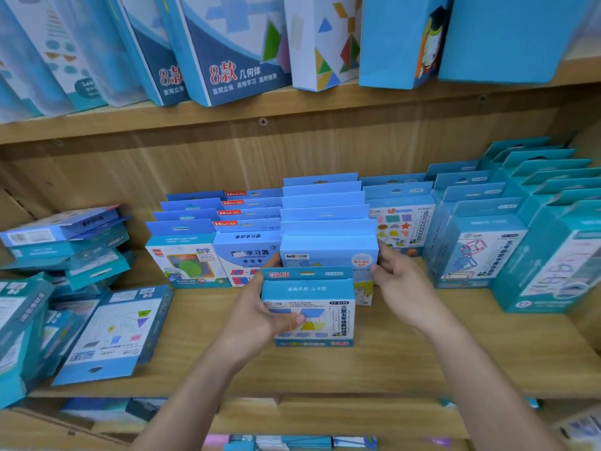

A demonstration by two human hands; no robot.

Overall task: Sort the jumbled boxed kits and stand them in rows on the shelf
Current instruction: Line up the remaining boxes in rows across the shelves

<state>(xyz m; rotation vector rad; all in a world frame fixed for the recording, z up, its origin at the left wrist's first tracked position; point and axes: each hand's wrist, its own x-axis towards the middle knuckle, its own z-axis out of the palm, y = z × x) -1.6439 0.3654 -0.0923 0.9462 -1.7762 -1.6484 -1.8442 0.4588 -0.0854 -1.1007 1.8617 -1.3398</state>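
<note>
Seating the CY-0159 boxed kit (pixel 312 297) at the head of the middle row is the step in hand, I'd say. The left hand (pixel 260 315) grips it by its left side, thumb across the printed face and fingers behind. The kit is upright, just ahead of the row's front box (pixel 328 250); I can't tell if its base touches the board yet. The right hand (pixel 401 284) holds that front box's right edge, fingers curled on it.

To do it well:
- keep the right hand bracing the row so the stack behind doesn't tip back
- push the kit square and flush, hang tab up, face out
- check it matches (the row's front box carries different print, so this may be the wrong lane)

Surface: a wooden shelf board (pixel 390 362), smooth, with bare room in front of the rows. A jumbled pile (pixel 65 255) of kits lies flat and tilted at left, with teal rows (pixel 481 249) standing at right. Larger boxes (pixel 234 50) lean on the shelf above, and more stock (pixel 292 442) shows below.
</note>
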